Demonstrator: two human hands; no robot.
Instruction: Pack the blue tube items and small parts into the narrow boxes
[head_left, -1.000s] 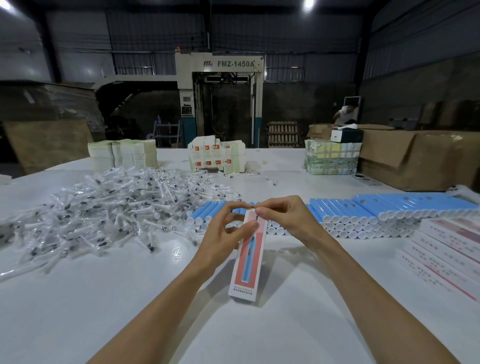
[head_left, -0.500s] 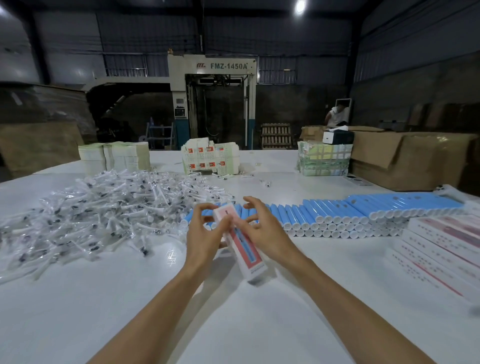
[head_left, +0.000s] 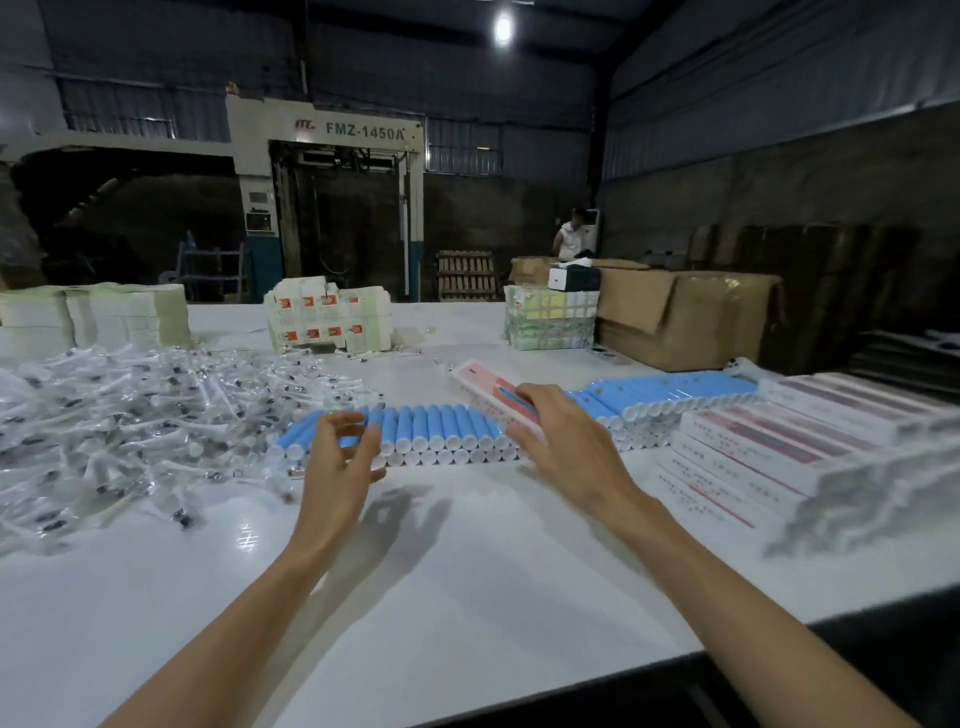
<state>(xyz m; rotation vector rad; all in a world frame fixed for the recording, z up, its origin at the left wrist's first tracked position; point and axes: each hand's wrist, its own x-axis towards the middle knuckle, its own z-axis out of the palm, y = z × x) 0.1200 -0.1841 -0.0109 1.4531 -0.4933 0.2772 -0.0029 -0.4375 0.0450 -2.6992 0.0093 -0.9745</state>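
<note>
Right, the right hand (head_left: 566, 447) has its fingers curled over the near end of one narrow box (head_left: 485, 387), which is held low over the row of blue tubes (head_left: 441, 426) at about 1 o'clock from me; the thumb is hidden. Left hand (head_left: 337, 457) is well apart from it at 11 o'clock, fingers loosely bent and holding nothing, hovering at the left end of the tube row

Box: long axis runs roughly 10 to 4 o'clock, far end toward 10, printed red face up. Can't tell from here if the end flap is shut

Handling, my read:
- box looks like thin card, so light, stiff lengthwise, easy to dent on the broad faces; hold it by the long edges near the middle, not by the end flaps
- tubes look light, smooth and round, so they'll likely roll; pinch one across the barrel mid-length
- tubes lie with long axes about 12 to 6, white ends facing 6, the row itself running 9 to 3

Small parts (head_left: 130, 415) sit in a loose heap of clear bags at 10 o'clock; likely slippery, so take them one at a time
</note>
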